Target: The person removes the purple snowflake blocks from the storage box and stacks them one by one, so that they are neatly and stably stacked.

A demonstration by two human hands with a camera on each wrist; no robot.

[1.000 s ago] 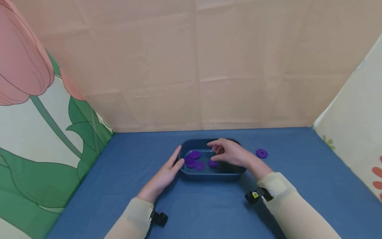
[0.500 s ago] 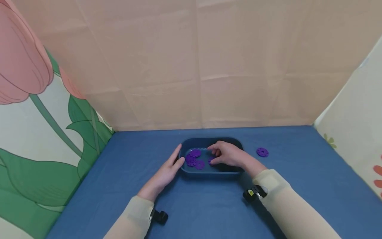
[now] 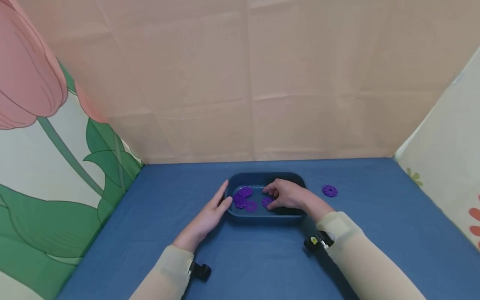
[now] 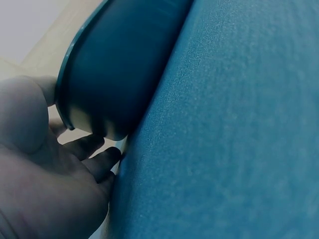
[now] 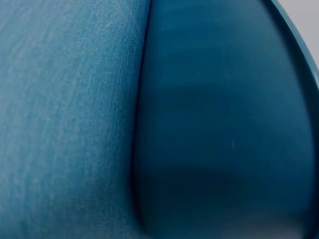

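Note:
A dark blue oblong tray [image 3: 247,218] stands on the blue tabletop. My left hand [image 3: 207,218] lies against its left end. In the left wrist view, the thumb is at the rim of the tray [image 4: 119,64] and the fingertips touch the end wall. My right hand [image 3: 286,196] reaches into the right half, fingers bent and apart from the thumb. Between them, flat on the bottom, is a purple notched disc [image 3: 266,201], partly behind the thumb. Several more purple notched discs [image 3: 245,192] overlap at the tray's left. In the right wrist view only the tray's outer wall [image 5: 224,124] and cloth show.
One purple notched disc [image 3: 330,191] with a centre hole lies on the blue cloth [image 3: 243,258] right of the tray. A beige sheet [image 3: 247,83] rises behind the table. Patterned panels stand at the left and right.
My right hand has come lower and slightly left into the tray, with the thumb over the single disc's edge. My left hand stays at the left end. The loose disc outside has not moved.

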